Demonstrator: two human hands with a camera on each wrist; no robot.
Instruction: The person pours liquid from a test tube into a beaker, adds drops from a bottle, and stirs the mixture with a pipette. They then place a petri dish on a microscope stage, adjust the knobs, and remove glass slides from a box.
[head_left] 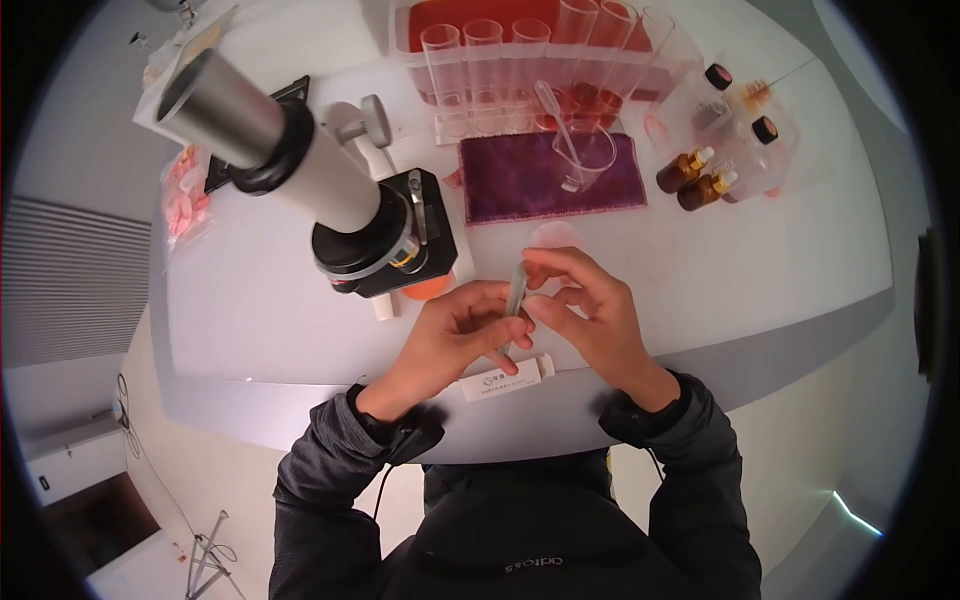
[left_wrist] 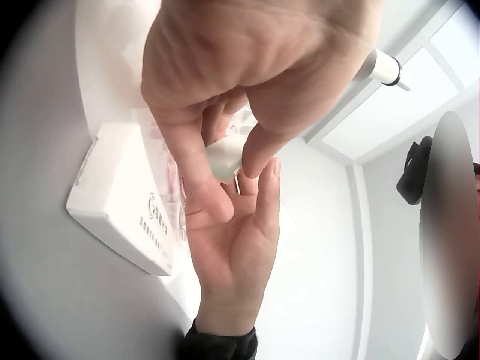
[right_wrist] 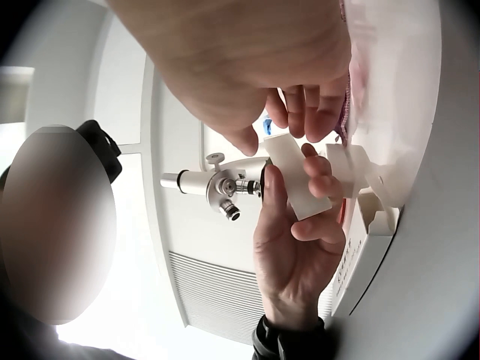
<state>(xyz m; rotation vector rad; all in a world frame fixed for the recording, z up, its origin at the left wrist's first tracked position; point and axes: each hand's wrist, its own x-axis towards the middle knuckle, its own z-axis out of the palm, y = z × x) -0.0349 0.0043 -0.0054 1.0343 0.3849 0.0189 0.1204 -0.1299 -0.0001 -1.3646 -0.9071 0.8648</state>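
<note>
My left hand holds a pale, flat, rectangular glass slide between thumb and fingers, tilted up over the table edge. Its frosted-looking broad face shows in the right wrist view, where the slide stands out past my left fingertips. My right hand is raised beside it, fingers loosely bent and thumb apart, with fingertips right at the slide's upper end. Just below the hands lies a small white printed box; the right wrist view shows this box with its end flaps standing open.
A microscope stands left of the hands. Beyond them, a beaker with a dropper sits on a purple cloth. Several test tubes stand at the back. Brown dropper bottles and clear bottles are at right.
</note>
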